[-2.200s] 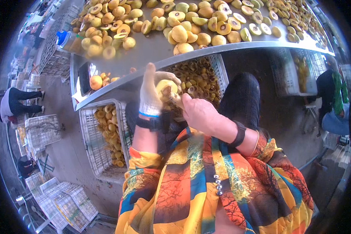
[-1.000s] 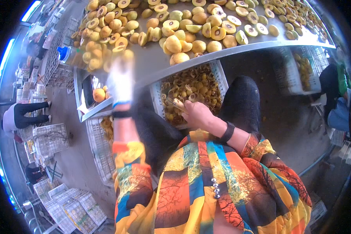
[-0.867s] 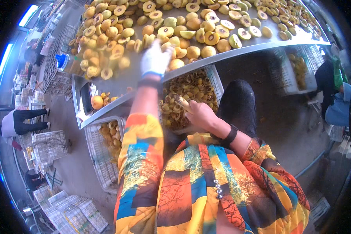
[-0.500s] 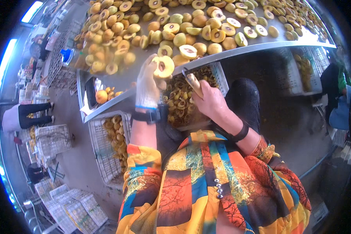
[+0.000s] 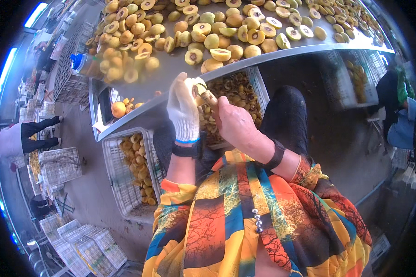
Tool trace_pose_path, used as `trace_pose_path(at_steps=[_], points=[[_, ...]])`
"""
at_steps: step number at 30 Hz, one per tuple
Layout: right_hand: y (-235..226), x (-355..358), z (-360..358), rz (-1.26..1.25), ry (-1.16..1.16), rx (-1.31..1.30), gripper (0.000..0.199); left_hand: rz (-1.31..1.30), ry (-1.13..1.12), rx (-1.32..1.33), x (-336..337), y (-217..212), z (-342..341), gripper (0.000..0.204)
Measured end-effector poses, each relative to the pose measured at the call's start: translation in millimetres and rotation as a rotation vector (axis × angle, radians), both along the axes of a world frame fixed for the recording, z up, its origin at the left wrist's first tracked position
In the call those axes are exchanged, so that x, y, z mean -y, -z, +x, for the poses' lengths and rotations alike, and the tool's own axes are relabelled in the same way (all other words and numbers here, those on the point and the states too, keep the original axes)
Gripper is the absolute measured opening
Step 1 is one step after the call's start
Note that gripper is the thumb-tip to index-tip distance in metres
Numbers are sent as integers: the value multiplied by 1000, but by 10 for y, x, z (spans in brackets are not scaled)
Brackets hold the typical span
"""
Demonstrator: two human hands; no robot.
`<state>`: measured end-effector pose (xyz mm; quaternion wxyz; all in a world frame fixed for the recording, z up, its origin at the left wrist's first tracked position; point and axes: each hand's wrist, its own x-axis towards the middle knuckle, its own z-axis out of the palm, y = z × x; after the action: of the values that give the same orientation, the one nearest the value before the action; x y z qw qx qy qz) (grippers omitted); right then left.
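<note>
My left hand [image 5: 182, 111], in a white knit glove with a blue cuff edge, is closed around a halved yellow fruit [image 5: 198, 86] that looks like a peach. In my bare right hand [image 5: 239, 123] is a small pitting knife [image 5: 210, 99] with a pale handle and a curved tip. Its tip meets the cut face of the fruit; how deep it sits is hidden. Both hands are just off the near edge of a metal table [image 5: 171, 74], where many whole-looking and halved fruits [image 5: 220, 55] lie, some with brown pits showing.
Below my hands a crate [image 5: 259, 87] holds fruit scraps. Another white crate [image 5: 116, 173] with fruit pieces stands left of my legs. A blue-capped jar [image 5: 81, 62] sits by the table's left corner. Other people [image 5: 14, 138] are at far left and right [image 5: 402, 124].
The knife has moved left from beside the fruit onto its cut face. My left hand has turned, tilting the fruit half, and both hands are closer together.
</note>
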<state>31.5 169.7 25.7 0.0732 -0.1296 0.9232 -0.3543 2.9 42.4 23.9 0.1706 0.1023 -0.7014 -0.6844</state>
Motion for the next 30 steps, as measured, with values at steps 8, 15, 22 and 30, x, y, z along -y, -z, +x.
trace_pose_path(at_steps=[8,15,22,30], points=[[-2,29,43,-23,32,-3,16,-82,-18,-83,-23,62,47,43],[-55,91,100,-45,13,11,15,-189,-61,-154,11,142,57,41],[35,75,113,-89,-98,54,15,80,50,33,159,260,3,29],[168,223,113,-155,-49,43,20,96,-97,35,37,186,113,36]])
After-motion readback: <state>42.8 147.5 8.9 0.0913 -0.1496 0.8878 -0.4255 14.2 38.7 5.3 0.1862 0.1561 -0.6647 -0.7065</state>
